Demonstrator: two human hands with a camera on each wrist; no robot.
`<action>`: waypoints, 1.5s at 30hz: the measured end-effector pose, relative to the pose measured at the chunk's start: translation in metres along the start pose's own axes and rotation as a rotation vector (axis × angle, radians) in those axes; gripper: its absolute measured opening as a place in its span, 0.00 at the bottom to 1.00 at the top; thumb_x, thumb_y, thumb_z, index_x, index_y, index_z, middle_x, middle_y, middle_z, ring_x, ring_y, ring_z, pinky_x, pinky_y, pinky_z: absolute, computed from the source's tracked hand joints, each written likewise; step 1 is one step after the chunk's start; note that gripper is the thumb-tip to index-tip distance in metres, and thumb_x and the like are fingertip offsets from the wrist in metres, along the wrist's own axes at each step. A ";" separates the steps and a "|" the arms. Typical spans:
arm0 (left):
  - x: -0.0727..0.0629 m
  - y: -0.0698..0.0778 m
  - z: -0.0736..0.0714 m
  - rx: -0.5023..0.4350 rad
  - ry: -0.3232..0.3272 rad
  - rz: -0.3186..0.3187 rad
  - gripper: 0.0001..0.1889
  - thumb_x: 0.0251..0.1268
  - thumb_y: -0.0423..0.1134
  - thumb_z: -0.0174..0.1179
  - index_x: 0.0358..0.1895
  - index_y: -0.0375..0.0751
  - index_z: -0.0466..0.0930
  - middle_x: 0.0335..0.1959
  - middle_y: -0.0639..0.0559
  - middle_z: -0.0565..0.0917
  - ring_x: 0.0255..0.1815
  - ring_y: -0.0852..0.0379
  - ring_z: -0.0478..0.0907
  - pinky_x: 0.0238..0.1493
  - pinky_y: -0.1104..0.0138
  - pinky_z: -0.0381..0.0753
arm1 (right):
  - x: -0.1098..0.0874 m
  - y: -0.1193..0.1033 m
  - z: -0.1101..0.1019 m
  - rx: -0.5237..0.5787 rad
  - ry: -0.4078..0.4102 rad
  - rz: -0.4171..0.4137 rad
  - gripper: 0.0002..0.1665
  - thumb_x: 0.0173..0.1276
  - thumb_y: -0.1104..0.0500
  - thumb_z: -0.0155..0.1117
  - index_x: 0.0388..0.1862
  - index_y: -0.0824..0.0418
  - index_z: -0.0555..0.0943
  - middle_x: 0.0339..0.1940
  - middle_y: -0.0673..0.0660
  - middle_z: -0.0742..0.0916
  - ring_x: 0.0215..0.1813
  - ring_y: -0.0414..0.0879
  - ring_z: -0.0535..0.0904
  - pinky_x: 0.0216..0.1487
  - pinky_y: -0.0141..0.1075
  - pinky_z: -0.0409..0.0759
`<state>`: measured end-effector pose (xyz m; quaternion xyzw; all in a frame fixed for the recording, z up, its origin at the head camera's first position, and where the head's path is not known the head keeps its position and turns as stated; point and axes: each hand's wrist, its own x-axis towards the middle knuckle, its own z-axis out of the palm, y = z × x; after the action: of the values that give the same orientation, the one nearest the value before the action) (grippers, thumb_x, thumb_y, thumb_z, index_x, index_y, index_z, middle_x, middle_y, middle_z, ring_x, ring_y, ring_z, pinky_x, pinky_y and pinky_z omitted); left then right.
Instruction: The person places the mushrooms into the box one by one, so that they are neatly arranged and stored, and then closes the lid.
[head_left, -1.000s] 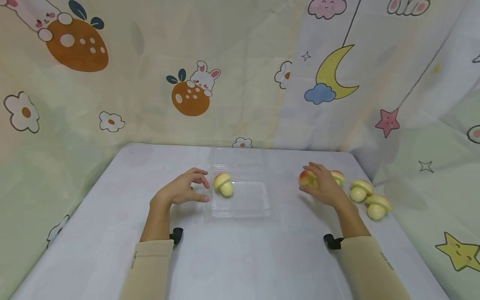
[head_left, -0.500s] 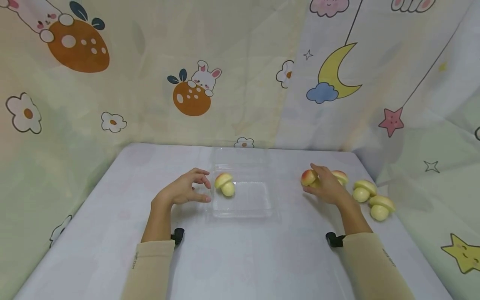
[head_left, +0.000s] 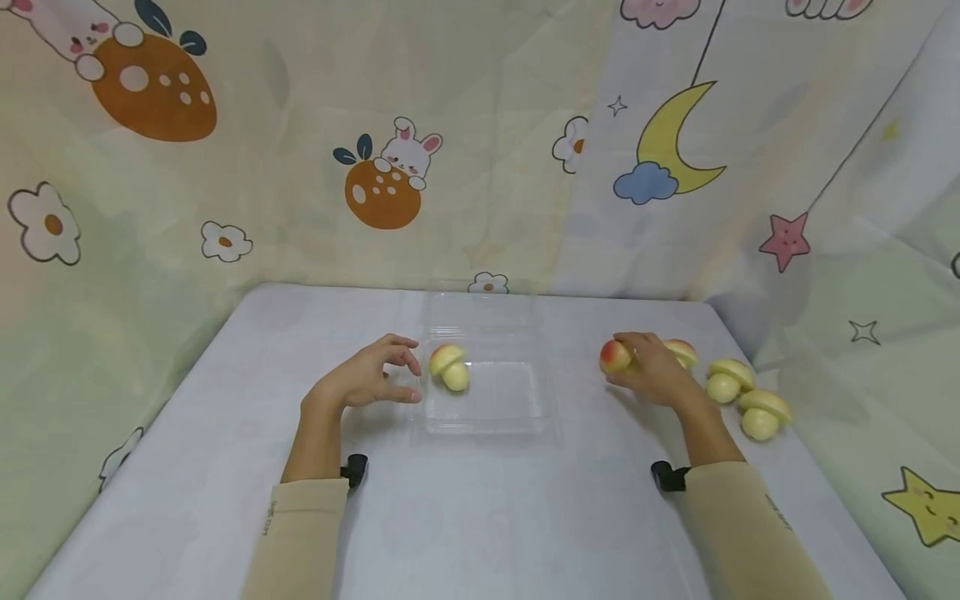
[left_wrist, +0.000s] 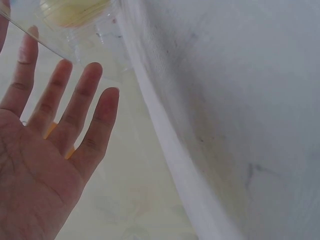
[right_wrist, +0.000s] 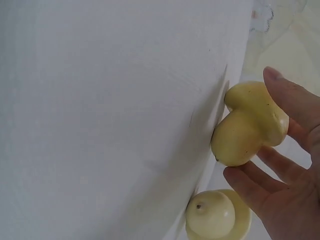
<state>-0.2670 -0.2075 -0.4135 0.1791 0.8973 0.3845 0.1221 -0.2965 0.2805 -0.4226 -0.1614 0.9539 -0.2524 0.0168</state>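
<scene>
Both hands rest on the counter (head_left: 480,517): the right hand (head_left: 654,372) curls its fingers round a red-capped mushroom toy (head_left: 615,356), while the left hand (head_left: 365,379) lies relaxed, holding nothing, just beside a clear tray (head_left: 517,417). One yellow mushroom (head_left: 450,367) sits inside that tray (far-left corner), and three more mushrooms (head_left: 738,392) lie right of the held one.

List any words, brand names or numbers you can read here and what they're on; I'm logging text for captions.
Left sleeve: a short line of small print along the cuff, too small and blurred to read.
Right sleeve: a matching line of print, also unreadable.
Backdrop cloth: only drawings of rabbits, flowers, a moon and stars; no words.
Clear plastic tray and mushroom-shaped pieces: no lettering visible.
</scene>
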 end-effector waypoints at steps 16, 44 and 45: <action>0.002 -0.004 0.000 0.005 -0.002 0.006 0.22 0.54 0.49 0.79 0.48 0.43 0.85 0.77 0.47 0.66 0.72 0.43 0.69 0.71 0.43 0.71 | 0.008 -0.003 0.008 -0.008 0.008 -0.007 0.41 0.63 0.57 0.77 0.71 0.65 0.70 0.57 0.75 0.77 0.57 0.67 0.76 0.57 0.63 0.76; 0.001 0.001 -0.001 0.013 -0.004 -0.007 0.22 0.54 0.48 0.79 0.49 0.43 0.85 0.77 0.47 0.65 0.72 0.43 0.70 0.70 0.44 0.72 | 0.009 -0.018 0.005 0.165 0.025 -0.002 0.41 0.74 0.38 0.63 0.77 0.56 0.66 0.67 0.63 0.80 0.60 0.61 0.81 0.52 0.51 0.84; 0.001 0.001 -0.001 0.011 -0.004 -0.009 0.22 0.54 0.47 0.79 0.49 0.43 0.85 0.77 0.47 0.65 0.72 0.43 0.70 0.70 0.44 0.72 | 0.009 -0.019 0.004 0.173 0.028 -0.005 0.41 0.75 0.38 0.63 0.77 0.56 0.66 0.67 0.62 0.80 0.60 0.60 0.81 0.52 0.50 0.83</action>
<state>-0.2677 -0.2067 -0.4122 0.1764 0.9001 0.3786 0.1245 -0.2992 0.2595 -0.4165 -0.1582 0.9283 -0.3362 0.0170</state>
